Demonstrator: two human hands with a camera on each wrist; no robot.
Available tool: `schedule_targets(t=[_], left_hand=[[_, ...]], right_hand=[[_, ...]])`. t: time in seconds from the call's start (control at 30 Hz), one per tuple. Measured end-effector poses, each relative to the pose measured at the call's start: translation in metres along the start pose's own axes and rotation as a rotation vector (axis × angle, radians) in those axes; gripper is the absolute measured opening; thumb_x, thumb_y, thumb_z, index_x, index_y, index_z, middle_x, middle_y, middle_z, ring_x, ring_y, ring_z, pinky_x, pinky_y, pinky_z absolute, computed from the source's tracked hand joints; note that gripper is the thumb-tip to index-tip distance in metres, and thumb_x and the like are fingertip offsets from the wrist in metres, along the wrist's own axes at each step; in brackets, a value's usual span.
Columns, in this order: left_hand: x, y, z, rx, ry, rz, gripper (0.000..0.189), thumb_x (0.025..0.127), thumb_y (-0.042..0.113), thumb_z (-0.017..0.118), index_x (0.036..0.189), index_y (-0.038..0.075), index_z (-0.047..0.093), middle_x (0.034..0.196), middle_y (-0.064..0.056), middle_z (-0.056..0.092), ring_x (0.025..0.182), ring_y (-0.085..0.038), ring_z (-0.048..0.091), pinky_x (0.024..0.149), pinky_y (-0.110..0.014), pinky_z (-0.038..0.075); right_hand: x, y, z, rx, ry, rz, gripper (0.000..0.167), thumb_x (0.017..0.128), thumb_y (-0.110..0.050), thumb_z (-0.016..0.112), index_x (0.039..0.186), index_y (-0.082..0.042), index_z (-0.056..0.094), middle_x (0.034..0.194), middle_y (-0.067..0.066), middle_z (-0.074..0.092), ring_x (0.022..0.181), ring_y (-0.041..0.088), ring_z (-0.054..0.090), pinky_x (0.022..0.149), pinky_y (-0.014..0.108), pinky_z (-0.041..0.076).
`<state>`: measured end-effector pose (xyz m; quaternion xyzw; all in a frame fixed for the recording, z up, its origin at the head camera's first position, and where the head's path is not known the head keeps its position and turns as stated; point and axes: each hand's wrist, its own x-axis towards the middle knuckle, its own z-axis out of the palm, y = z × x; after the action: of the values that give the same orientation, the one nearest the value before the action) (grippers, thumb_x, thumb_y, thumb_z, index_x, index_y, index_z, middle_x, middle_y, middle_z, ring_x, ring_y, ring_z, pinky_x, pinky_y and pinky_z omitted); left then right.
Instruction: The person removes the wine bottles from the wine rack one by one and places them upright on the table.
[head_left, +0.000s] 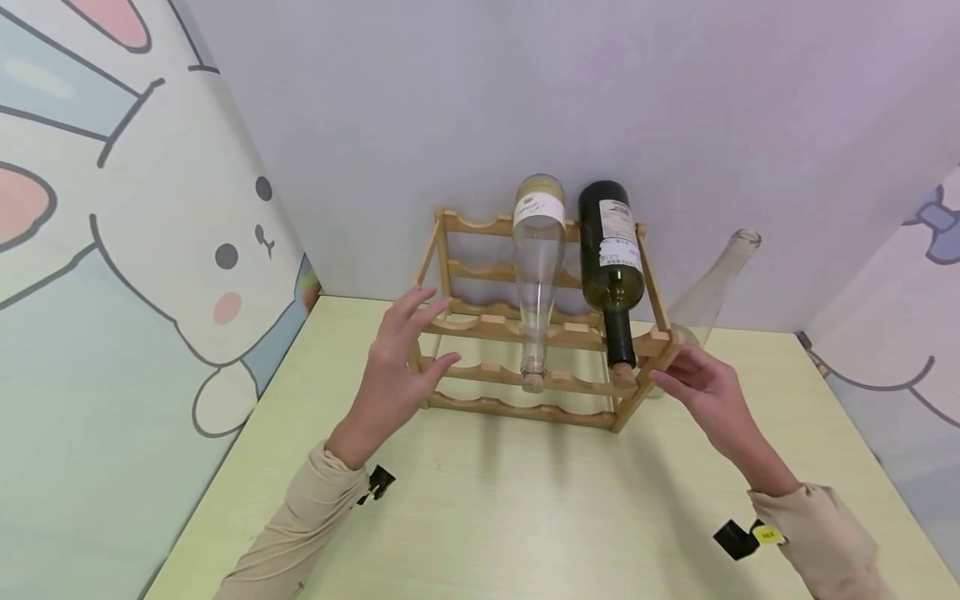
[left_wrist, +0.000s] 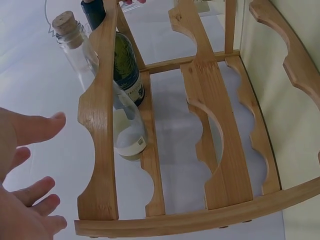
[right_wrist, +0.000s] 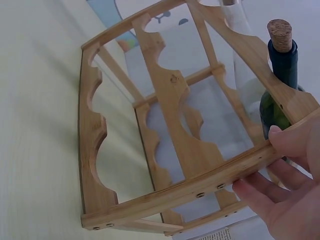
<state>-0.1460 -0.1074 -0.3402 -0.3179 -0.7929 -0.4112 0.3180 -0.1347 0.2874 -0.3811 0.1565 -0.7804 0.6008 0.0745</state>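
Observation:
A wooden wine rack [head_left: 491, 328] stands against the back wall. Two corked bottles lie in its top row, necks toward me: a clear glass bottle [head_left: 540, 258] and, to its right, a dark green wine bottle [head_left: 592, 225]. My right hand [head_left: 708, 398] grips the rack's right side frame, with the thumb [right_wrist: 286, 141] on the inner edge and fingers around the outside. Beside the rack's left end my left hand [head_left: 390, 375] is spread, fingers apart; the left wrist view shows a gap between it and the wood.
Behind my right hand, an uncorked clear bottle [head_left: 708, 292] stands on the table just right of the rack. The pale yellow table [head_left: 480, 517] runs to a grey back wall [head_left: 360, 150]. Side walls carry cartoon rabbit pictures [head_left: 225, 208].

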Motion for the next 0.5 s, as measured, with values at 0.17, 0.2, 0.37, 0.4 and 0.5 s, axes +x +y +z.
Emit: schedule_targets(t=[0.17,0.2,0.37,0.4,0.5], left_hand=[[0.006,0.006,0.006,-0.041,-0.052,0.048,0.068,0.070,-0.004,0.080,0.131,0.008,0.053,0.141,-0.010,0.042,0.135,-0.029,0.032,0.105,-0.045,0.036],[0.008,0.007,0.007,-0.042,-0.063,0.060,0.068,0.070,-0.004,0.081,0.131,0.008,0.053,0.141,-0.011,0.042,0.135,-0.029,0.032,0.104,-0.044,0.037],[0.015,0.010,0.014,-0.040,-0.118,0.124,0.069,0.070,-0.003,0.081,0.132,0.009,0.052,0.141,-0.013,0.041,0.136,-0.028,0.032,0.102,-0.038,0.040],[0.017,0.011,0.016,-0.042,-0.130,0.137,0.069,0.071,-0.003,0.081,0.132,0.009,0.051,0.142,-0.013,0.041,0.136,-0.028,0.032,0.102,-0.037,0.041],[0.021,0.011,0.021,-0.062,-0.164,0.176,0.068,0.071,-0.003,0.080,0.132,0.010,0.052,0.143,-0.011,0.040,0.135,-0.027,0.033,0.102,-0.035,0.041]], right_hand=[[0.001,0.005,0.002,-0.050,-0.015,-0.010,0.039,0.091,0.003,0.058,0.130,0.002,0.052,0.108,0.020,0.064,0.097,0.011,0.065,0.080,0.020,0.052],[0.001,0.005,0.002,-0.061,-0.018,-0.013,0.039,0.092,0.002,0.058,0.130,0.001,0.052,0.109,0.021,0.064,0.098,0.011,0.065,0.081,0.020,0.052],[0.001,0.008,0.002,-0.074,-0.031,-0.022,0.037,0.093,-0.001,0.057,0.130,0.000,0.052,0.113,0.028,0.060,0.099,0.015,0.065,0.081,0.024,0.053],[0.001,0.008,0.002,-0.072,-0.034,-0.025,0.037,0.094,-0.001,0.056,0.130,0.000,0.051,0.113,0.029,0.058,0.100,0.016,0.065,0.082,0.024,0.053],[0.001,0.009,0.002,-0.068,-0.043,-0.032,0.036,0.094,-0.001,0.055,0.130,0.000,0.051,0.113,0.031,0.057,0.102,0.019,0.064,0.082,0.024,0.053]])
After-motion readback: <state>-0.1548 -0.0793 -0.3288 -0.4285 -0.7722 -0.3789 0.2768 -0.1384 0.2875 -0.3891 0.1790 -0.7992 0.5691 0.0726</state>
